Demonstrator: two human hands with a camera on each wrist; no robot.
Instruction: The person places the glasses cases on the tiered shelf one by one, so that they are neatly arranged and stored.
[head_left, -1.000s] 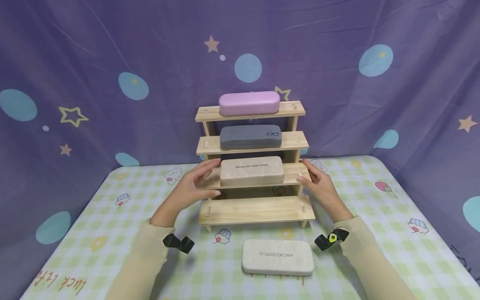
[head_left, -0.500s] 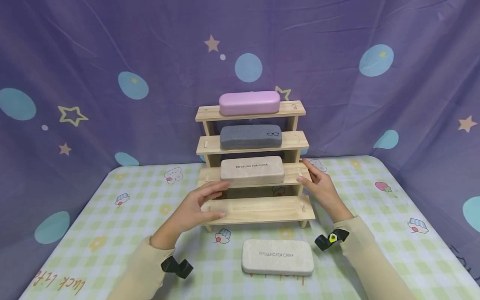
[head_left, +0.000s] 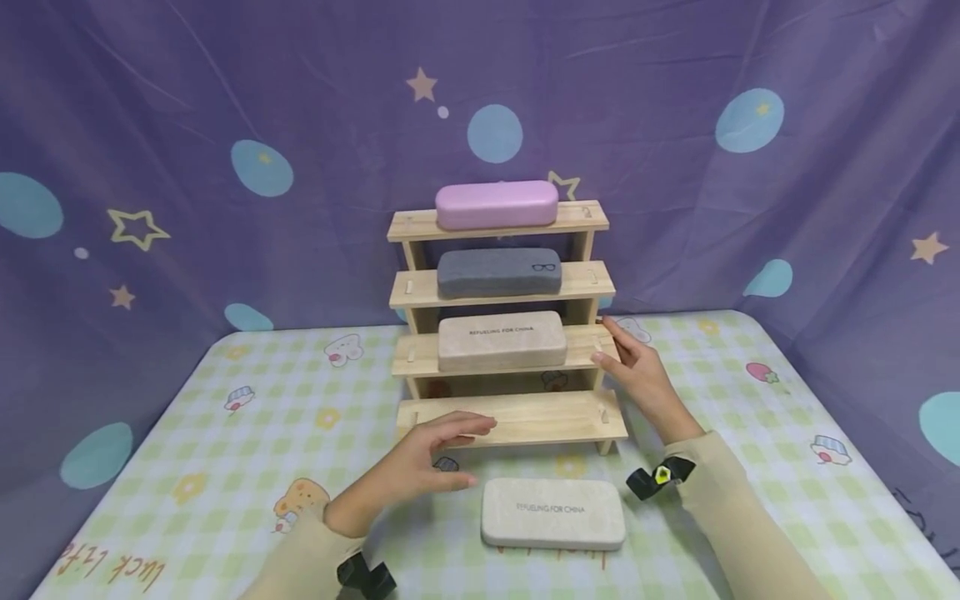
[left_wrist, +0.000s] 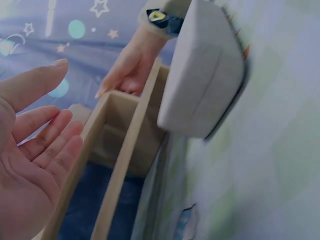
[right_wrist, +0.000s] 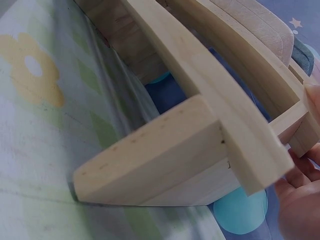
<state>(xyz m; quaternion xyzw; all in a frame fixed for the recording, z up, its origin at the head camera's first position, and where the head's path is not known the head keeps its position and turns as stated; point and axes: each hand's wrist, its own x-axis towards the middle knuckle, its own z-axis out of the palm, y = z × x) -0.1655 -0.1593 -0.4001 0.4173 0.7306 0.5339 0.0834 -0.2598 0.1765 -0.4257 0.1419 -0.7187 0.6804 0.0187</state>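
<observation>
A stepped wooden display stand [head_left: 510, 423] holds three glasses cases: a pink one [head_left: 497, 206] on its top step, a grey-blue one [head_left: 498, 273] below that, and a beige one [head_left: 502, 342] on the third. On the table before the stand lies another pale glasses case [head_left: 552, 514], lettered "REFUELING FOR CHINA". My left hand [head_left: 427, 457] hovers at that case's left, fingers spread and holding nothing; the left wrist view shows its bare palm. With my right hand [head_left: 641, 375] I grip the right end of the stand's third step, thumb in front and fingers behind it.
A green-and-white checked cloth [head_left: 285, 425] with printed cakes and flowers covers the table. Behind the stand hangs a purple curtain [head_left: 337, 150] with stars and blue spots. The lowest step of the stand bears no case.
My left hand has left the left side of the third step and come down and rightward toward the pale glasses case. My right hand stays on the stand.
</observation>
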